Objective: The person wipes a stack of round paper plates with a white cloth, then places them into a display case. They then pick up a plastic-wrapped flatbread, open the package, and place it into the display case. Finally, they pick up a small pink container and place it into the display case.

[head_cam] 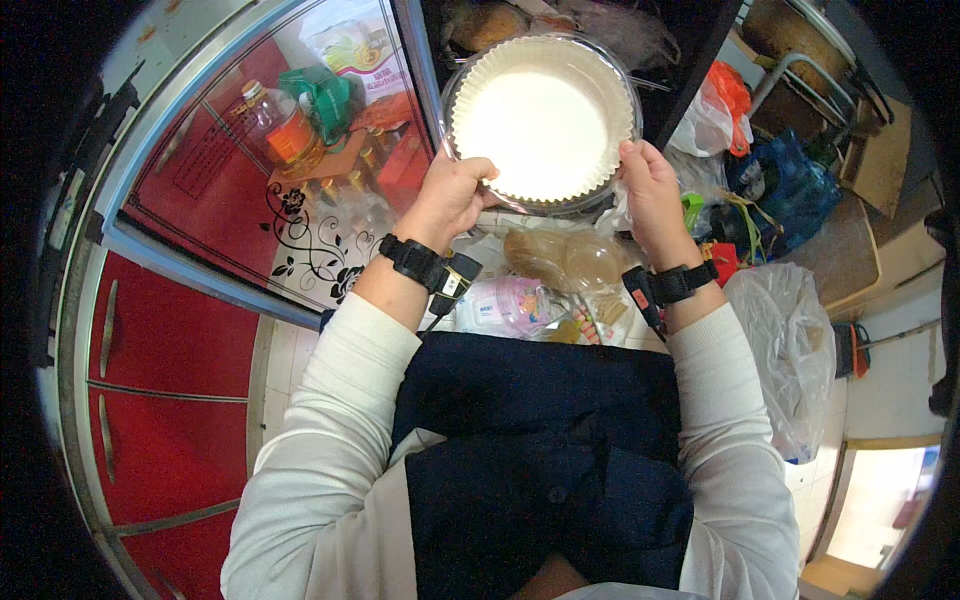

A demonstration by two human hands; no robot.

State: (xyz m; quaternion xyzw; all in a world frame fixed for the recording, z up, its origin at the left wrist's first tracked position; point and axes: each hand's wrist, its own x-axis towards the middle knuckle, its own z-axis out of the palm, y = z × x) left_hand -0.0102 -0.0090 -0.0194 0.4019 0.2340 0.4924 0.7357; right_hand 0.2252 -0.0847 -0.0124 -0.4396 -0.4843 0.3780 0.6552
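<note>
Between my two hands is a round clear bowl lined with pleated white paper liners, like those for an air fryer. My left hand grips the lower left of its rim, thumb on top. On the right side, my right hand pinches the rim between thumb and fingers, with a bit of crumpled clear plastic hanging beside it. The liner's bottom is washed out by bright light. Both wrists carry black straps with small devices.
At left stands an open glass cabinet door with a flower print; an oil bottle shows through it. Below the bowl lie clear plastic containers and a pack of wipes. A big plastic bag sits at right, near red-and-white bags.
</note>
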